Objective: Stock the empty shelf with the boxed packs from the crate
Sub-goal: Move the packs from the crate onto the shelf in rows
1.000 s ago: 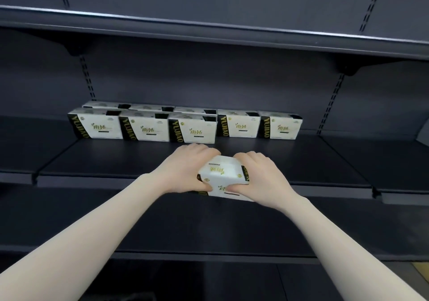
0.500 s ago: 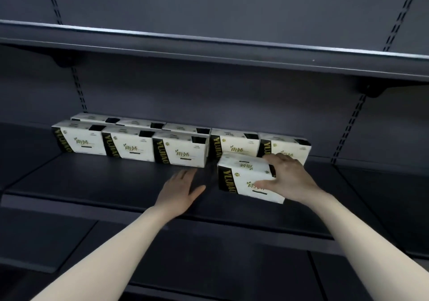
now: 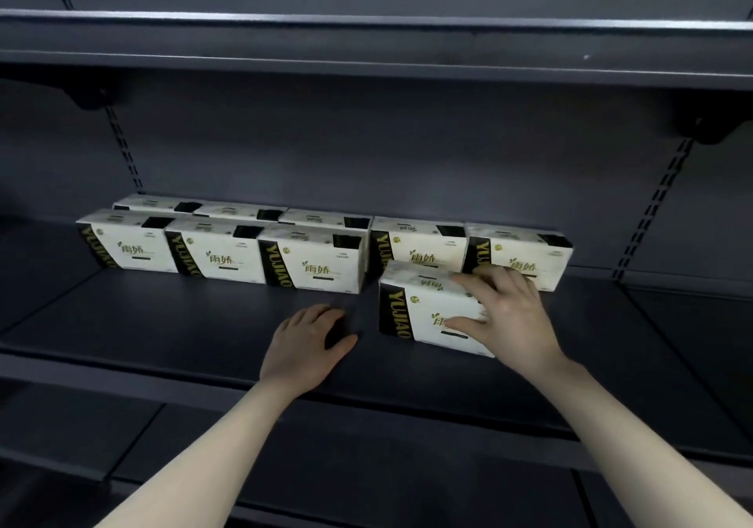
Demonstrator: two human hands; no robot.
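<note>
Right hand point(image 3: 509, 315) grips a box point(image 3: 423, 311) on the shelf point(image 3: 183, 323).
Upright, long side across, label facing out (in front of the back row point(image 3: 419, 248)); left hand point(image 3: 305, 342) lies flat, holding nothing.

Dim, soft focus, wide-angle edge bending

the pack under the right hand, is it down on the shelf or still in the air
Down on the shelf: the pack sits flat, upright, base on the board; the right hand grips it.
</note>
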